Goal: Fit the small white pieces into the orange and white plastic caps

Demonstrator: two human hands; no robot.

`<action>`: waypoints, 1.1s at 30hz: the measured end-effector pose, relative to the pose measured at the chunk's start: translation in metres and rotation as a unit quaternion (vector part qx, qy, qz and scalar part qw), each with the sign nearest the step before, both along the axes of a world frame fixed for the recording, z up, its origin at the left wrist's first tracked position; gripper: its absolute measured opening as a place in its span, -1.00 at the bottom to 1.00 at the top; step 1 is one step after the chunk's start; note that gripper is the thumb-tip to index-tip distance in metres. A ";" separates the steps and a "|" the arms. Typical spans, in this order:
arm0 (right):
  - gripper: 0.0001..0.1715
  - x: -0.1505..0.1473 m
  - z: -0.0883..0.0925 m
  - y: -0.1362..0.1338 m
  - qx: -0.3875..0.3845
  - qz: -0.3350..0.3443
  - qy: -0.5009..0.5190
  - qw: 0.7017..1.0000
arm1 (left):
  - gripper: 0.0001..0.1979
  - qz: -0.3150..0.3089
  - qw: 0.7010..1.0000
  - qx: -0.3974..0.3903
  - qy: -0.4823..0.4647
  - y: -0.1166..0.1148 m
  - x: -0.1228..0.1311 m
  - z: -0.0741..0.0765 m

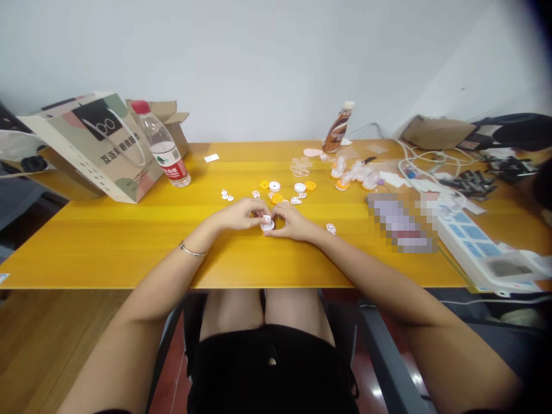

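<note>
Close to the table's middle, my left hand [249,214] pinches a small white perforated plastic piece [267,219] over a round white plastic base [268,226]. My right hand [290,222] curls around the right side of that base, thumb and fingers gripping its edge. Just beyond my hands lie yellow discs [276,199] and white discs [275,186]. More perforated white pieces [295,200] are scattered around them, and one perforated piece [330,228] lies apart on the right. Small white round parts [225,195] sit to the left.
A water bottle [166,155] and a paper bag [103,149] stand at the left. Clear rings [301,167], clear-and-orange assemblies [360,174] and a brown drink bottle [338,129] are toward the back right. A white power strip [470,236] and cables [420,167] occupy the right side.
</note>
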State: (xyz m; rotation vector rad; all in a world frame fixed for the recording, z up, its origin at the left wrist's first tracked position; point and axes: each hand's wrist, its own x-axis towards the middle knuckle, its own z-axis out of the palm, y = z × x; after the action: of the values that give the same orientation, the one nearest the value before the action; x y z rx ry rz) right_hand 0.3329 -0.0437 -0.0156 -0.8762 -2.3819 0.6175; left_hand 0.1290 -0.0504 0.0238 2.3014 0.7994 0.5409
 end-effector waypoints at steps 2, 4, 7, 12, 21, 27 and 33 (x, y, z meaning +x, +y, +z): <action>-0.62 0.000 0.000 0.000 0.003 0.002 -0.002 1.000 | -0.85 -0.002 1.000 0.001 0.004 -0.001 0.001 0.001; -0.63 0.000 0.000 0.001 0.001 0.006 -0.002 1.000 | -0.87 -0.005 1.000 0.011 0.009 -0.002 0.002 0.003; -0.64 0.000 0.002 0.000 -0.005 0.012 0.002 1.000 | -0.89 -0.006 0.999 0.029 0.015 -0.003 0.004 0.003; -0.65 -0.002 0.001 0.000 -0.003 0.013 0.002 1.000 | -0.89 0.006 1.000 0.012 0.013 -0.004 0.004 0.002; -0.76 0.003 0.006 0.001 -0.030 0.015 0.053 0.998 | -0.70 0.090 0.987 -0.055 -0.120 0.017 0.015 -0.006; -0.67 0.007 0.014 -0.004 -0.240 0.060 0.139 0.959 | -0.74 0.152 0.975 0.162 -0.008 0.079 0.046 0.002; -0.60 0.007 0.015 -0.007 -0.344 0.119 0.186 0.913 | -0.41 0.188 0.940 0.230 0.167 0.124 0.096 -0.001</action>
State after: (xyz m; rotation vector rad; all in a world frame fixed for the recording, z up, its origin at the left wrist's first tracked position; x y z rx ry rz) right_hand 0.3396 -0.0504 -0.0001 -0.6437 -1.9316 1.6277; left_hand 0.2250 0.0738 0.0225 2.7262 1.4254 0.5536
